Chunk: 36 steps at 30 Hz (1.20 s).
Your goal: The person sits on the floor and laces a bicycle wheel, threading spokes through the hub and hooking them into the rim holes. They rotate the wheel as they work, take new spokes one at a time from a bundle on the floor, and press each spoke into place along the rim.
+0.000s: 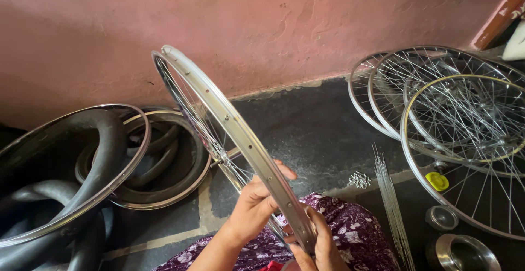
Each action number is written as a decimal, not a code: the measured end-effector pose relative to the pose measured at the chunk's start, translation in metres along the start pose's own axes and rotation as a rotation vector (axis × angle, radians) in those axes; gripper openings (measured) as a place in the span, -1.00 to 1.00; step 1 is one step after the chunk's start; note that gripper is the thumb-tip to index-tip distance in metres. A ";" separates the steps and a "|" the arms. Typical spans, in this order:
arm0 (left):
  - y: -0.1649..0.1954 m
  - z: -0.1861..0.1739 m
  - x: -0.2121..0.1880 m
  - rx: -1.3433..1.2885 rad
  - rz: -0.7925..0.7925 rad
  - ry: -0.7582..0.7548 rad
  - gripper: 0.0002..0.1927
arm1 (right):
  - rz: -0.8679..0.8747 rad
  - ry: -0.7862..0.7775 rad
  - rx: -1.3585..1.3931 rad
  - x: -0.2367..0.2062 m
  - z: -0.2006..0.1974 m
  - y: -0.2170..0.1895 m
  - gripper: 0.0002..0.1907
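At the left edge, bare metal rims [117, 181] lie over matte black rubber tubes [82, 156] on the dark floor. In the middle, a shiny silver wheel rim [229, 123], drilled and thinly spoked, stands tilted on edge from upper centre to bottom centre. The left hand [254, 205] is wrapped around it; the right hand [322, 243] pinches its lower end. Right: a bundle of loose spokes [389, 200] and spoked wheels [454, 118].

Silver wheel rim [240, 134]; purple floral cloth [350, 232]; pink wall [273, 25]; yellow cap [437, 181].
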<state>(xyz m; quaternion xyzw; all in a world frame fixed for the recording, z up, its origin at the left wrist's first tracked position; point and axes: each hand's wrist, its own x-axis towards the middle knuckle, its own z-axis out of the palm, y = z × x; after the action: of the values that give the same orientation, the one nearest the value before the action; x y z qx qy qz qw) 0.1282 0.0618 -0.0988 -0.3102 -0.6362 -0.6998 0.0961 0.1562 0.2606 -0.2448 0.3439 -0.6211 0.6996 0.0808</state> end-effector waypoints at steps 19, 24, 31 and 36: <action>0.008 -0.003 0.006 0.173 -0.004 -0.062 -0.80 | 0.055 -0.041 -0.072 0.006 0.003 -0.027 -0.13; 0.014 -0.001 0.005 0.006 -0.143 -0.053 -0.81 | 0.104 -0.080 -0.086 0.007 0.001 -0.031 -0.12; 0.006 0.002 0.002 -0.115 -0.065 0.060 -0.84 | 0.074 -0.078 -0.093 0.009 0.002 -0.033 -0.15; 0.000 -0.001 0.006 0.198 0.011 -0.011 -0.85 | 0.113 -0.053 -0.106 0.011 0.002 -0.035 -0.15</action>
<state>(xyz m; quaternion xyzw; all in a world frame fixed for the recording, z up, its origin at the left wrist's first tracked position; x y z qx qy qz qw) 0.1231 0.0626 -0.0955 -0.3067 -0.7012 -0.6310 0.1266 0.1674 0.2625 -0.2096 0.3220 -0.6775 0.6599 0.0429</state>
